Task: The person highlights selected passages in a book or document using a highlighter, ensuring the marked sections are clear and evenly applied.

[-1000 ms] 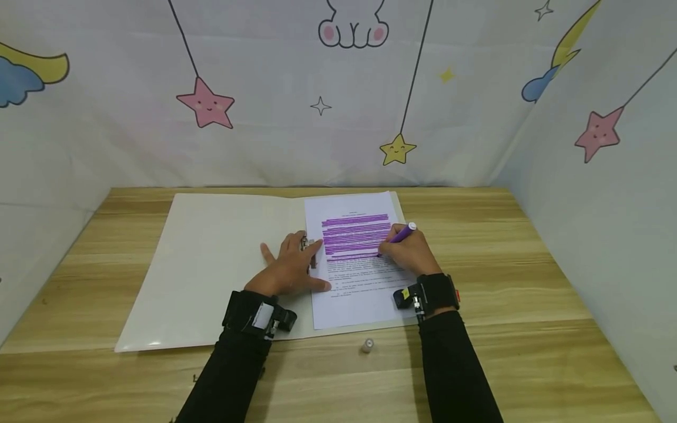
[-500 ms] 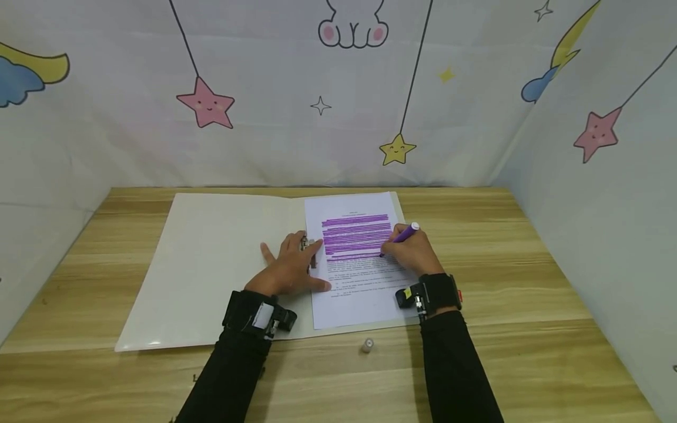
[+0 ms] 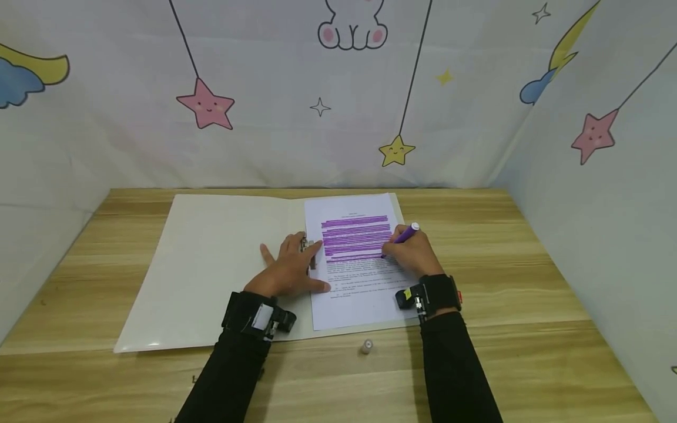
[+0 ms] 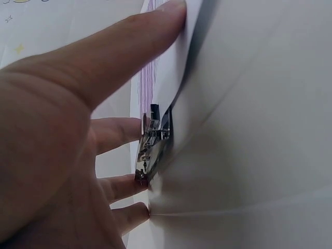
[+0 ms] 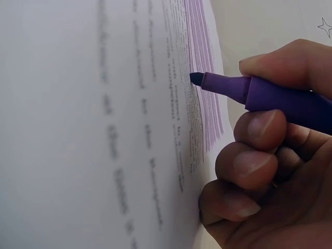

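Note:
My right hand [image 3: 415, 254] grips a purple highlighter [image 5: 290, 104], its dark tip at the printed page [image 3: 344, 311] near the right end of a text line. Purple strokes cover the upper lines of text. Spread across the page's left edge is my left hand [image 3: 288, 271], its thumb resting on the paper. In the left wrist view, a metal binder clip mechanism [image 4: 150, 148] lies beside its other fingers; whether they press on it is hard to tell. Beneath the page lies an open white folder [image 3: 211, 264].
A small pale cap [image 3: 367, 346] stands on the wooden table [image 3: 502, 364] in front of the folder. White fabric walls [image 3: 264, 153] printed with stars close off the back and sides.
My right hand and the highlighter have shifted slightly to the right along the line. The left hand stays in place on the page.

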A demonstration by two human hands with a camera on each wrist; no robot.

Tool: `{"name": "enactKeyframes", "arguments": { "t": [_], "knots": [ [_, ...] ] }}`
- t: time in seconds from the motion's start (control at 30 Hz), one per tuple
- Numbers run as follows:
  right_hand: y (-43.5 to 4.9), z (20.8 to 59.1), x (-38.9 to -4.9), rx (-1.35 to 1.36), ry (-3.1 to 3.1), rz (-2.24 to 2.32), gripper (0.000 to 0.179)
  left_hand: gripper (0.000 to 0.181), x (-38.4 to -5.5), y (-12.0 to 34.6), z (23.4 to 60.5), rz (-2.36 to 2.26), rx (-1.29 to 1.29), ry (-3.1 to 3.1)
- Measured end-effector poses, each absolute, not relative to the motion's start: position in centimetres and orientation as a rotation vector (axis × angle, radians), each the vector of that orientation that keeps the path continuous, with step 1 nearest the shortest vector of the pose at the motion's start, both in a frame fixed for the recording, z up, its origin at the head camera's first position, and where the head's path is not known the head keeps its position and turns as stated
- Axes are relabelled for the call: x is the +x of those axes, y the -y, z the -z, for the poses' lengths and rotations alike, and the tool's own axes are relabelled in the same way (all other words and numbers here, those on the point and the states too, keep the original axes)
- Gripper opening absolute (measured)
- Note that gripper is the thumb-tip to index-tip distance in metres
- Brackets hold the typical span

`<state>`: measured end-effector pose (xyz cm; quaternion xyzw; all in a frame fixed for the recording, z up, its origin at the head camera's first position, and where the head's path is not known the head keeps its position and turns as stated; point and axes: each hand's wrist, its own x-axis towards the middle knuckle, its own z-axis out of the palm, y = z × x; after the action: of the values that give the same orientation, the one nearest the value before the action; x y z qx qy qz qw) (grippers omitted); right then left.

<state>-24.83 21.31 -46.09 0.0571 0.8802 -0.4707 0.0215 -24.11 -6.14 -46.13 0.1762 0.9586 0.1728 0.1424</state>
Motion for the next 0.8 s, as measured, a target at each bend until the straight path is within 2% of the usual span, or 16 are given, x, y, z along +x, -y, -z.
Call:
{"name": "enactKeyframes", "arguments": {
  "t": [0.8],
  "knots": [
    [-22.18, 46.11, -24.85, 0.173, -2.727, 1.426, 0.021, 0.098, -24.02, 6.08, 46.10, -0.507, 0.508, -2.765]
  ]
}}
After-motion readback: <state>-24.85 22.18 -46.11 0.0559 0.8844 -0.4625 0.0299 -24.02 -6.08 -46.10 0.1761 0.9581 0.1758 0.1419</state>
